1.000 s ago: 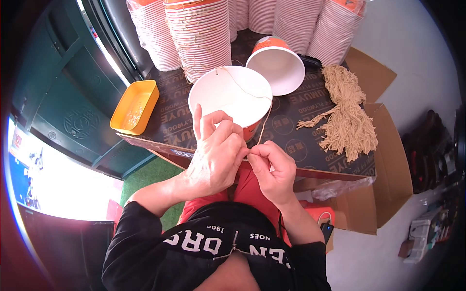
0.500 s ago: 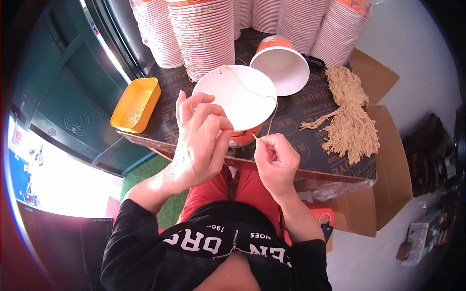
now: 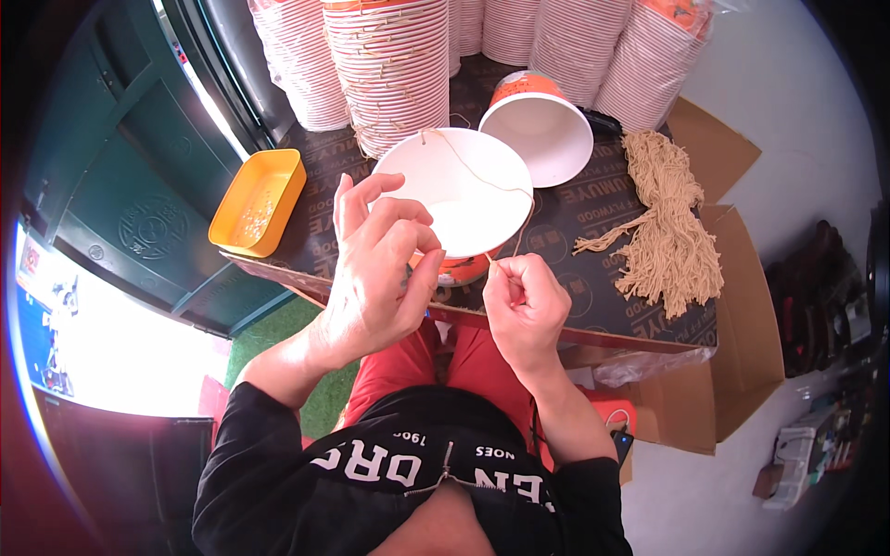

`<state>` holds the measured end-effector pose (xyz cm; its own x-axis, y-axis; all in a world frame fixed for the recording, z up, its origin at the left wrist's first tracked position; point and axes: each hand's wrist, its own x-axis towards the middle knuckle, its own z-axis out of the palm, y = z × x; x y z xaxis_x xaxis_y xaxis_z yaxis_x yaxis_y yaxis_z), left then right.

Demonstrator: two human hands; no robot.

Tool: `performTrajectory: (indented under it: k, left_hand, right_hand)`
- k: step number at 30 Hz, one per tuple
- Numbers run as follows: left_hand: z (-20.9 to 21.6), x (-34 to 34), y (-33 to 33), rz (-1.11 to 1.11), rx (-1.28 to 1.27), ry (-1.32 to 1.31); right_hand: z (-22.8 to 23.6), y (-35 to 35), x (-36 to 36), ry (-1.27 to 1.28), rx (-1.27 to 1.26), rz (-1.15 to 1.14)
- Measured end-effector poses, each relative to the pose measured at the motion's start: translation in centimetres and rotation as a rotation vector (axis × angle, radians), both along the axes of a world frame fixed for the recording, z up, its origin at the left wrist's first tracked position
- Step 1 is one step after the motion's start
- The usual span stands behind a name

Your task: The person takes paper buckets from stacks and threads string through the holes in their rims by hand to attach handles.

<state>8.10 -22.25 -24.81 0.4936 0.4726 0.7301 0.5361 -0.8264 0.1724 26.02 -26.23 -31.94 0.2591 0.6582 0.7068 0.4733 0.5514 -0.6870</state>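
A large paper bucket [image 3: 445, 206], white inside and orange outside, stands at the table's near edge with its mouth tilted toward me. From a hole in its far rim a thin beige string [image 3: 477, 176] runs across the mouth and over the right side. My right hand [image 3: 528, 301] pinches the string's end between thumb and forefinger, just in front of the bucket. My left hand [image 3: 371, 283] is raised by the bucket's near left rim. Its thumb and forefinger are pinched together, the other fingers loosely curled; whatever sits between the tips is too small to make out.
Another paper bucket [image 3: 536, 139] lies tipped behind. Tall stacks of buckets [image 3: 389, 83] line the table's back, one with strings hanging along it. A yellow tray [image 3: 287, 190] holding tiny pieces is at left, a bundle of beige strings [image 3: 663, 218] at right. An open cardboard box [image 3: 746, 324] stands beside the table.
The hands stay almost in place, both still pinched. My right hand with the string end has shifted very slightly left; the view has moved a little.
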Motion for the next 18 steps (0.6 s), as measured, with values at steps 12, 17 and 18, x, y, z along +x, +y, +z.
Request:
performTrajectory:
  k: [12,17,18]
  left_hand:
    - [2.5,0.4,4.4,-0.324,-0.353,0.171]
    - [2.9,1.4,7.3,-0.491,-0.438,0.386]
    - [3.3,1.6,7.5,-0.529,-0.576,0.421]
  right_hand:
    - [-0.1,0.9,-0.3,-0.056,0.025,-0.015]
    - [0.1,1.3,-0.5,-0.059,0.060,-0.041]
    - [0.1,1.3,-0.5,-0.060,0.062,-0.041]
